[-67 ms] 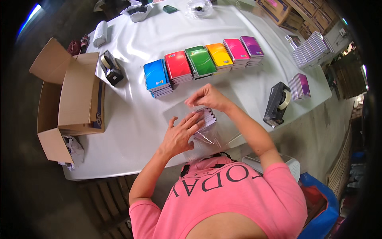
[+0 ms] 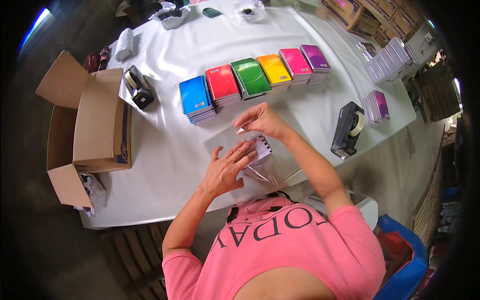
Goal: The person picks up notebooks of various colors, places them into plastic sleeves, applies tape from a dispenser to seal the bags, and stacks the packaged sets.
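A spiral notebook (image 2: 261, 148) lies on the near part of the table inside a clear plastic sleeve (image 2: 263, 172), its black coil facing right. My left hand (image 2: 231, 162) rests on it with fingers spread, pressing down from the left and covering much of it. Just above the notebook's far edge hovers my right hand (image 2: 261, 121), its fingers closed in a pinch. A small pale bit shows below the fingertips; whether it is sleeve film or a strip is unclear. Beyond my hands stand stacks of spiral notebooks: blue (image 2: 195, 95), red (image 2: 222, 82), green (image 2: 250, 77), yellow, pink and purple.
An open cardboard box (image 2: 100, 120) stands at the left, beside a black tape dispenser (image 2: 139, 87). Another tape dispenser (image 2: 348, 130) sits at right, next to a small purple notebook stack (image 2: 376, 107). More notebooks (image 2: 391, 61) and cartons (image 2: 350, 15) are at the far right.
My right hand has lifted slightly away from the notebook, and a pale bit now shows under its fingertips. My left hand stays in place.
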The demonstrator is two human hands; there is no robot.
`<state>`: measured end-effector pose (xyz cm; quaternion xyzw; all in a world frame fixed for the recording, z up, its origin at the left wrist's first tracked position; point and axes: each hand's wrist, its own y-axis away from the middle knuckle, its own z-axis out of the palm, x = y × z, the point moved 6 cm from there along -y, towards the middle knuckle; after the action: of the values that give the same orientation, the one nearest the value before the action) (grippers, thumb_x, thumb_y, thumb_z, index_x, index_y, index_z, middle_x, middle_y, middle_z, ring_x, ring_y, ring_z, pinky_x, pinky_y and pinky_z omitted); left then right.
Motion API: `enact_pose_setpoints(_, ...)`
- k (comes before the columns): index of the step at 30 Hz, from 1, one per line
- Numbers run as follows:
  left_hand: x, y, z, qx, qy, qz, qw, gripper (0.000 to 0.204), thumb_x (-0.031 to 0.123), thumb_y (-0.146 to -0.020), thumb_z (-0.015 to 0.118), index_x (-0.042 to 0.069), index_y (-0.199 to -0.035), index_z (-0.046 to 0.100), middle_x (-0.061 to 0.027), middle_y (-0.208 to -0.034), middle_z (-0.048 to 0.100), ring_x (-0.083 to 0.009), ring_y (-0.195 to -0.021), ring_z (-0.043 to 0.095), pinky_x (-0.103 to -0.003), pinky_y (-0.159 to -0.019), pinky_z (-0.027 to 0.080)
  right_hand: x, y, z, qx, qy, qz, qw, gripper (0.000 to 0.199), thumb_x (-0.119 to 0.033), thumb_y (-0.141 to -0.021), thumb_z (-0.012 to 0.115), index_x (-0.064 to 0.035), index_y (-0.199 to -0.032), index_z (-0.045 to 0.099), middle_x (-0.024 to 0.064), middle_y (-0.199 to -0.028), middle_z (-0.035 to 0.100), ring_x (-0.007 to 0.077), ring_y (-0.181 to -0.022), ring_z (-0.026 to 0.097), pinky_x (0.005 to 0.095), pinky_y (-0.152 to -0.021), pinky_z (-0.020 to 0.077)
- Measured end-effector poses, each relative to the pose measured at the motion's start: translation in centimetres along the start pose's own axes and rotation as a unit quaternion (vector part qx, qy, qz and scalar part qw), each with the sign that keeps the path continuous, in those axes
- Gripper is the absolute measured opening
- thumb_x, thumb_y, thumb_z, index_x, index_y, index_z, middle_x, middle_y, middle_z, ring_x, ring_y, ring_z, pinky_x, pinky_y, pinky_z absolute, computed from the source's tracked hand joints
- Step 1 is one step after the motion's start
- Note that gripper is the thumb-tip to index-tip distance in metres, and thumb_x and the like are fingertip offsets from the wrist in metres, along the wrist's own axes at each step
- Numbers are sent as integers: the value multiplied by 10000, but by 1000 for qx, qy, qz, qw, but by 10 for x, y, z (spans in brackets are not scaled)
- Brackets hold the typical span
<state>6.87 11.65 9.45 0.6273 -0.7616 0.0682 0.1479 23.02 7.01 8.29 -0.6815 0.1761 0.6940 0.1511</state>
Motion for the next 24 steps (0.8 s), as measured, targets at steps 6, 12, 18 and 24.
enact_pose_setpoints(6, -12, -2, 2, -36, 48, 10, 998, 987, 222, -471, 827, 338, -1354, 403, 28, -1522, 213, -207, -1397, 206, -649, -1029, 160, -17, 146, -122, 514, 241, -62, 821, 317, -254, -849, 663, -60, -1098, 638, 68, -1014, 642, 107, -758, 546, 249, -652, 482)
enact_pose_setpoints(12, -8, -4, 3, -34, -9, 11, 999, 1131, 198, -428, 854, 508, -1369, 308, 76, -1531, 175, -334, -1415, 83, -686, -1039, 47, 77, 324, -205, 658, 168, 176, 713, 455, -465, -838, 629, -71, -1065, 633, 96, -1227, 542, 224, -1109, 496, 392, -905, 387)
enact_pose_setpoints(18, -8, -4, 1, -23, 3, 7, 1000, 1077, 215, -450, 852, 497, -1358, 345, 83, -1528, 187, -384, -1410, 23, -711, -1023, -2, 88, 303, -193, 602, -96, 234, 758, 388, -467, -817, 643, -155, -1048, 655, 47, -1287, 510, 208, -1269, 341, 588, -967, 238)
enact_pose_setpoints(24, -11, -1, 2, -28, -5, -10, 1000, 1061, 208, -458, 850, 497, -1352, 357, 88, -1525, 192, -385, -1411, 12, -713, -1028, -8, 103, 322, -154, 628, -8, 228, 744, 390, -413, -808, 673, -125, -1070, 680, 61, -1271, 515, 196, -1276, 343, 614, -971, 253)
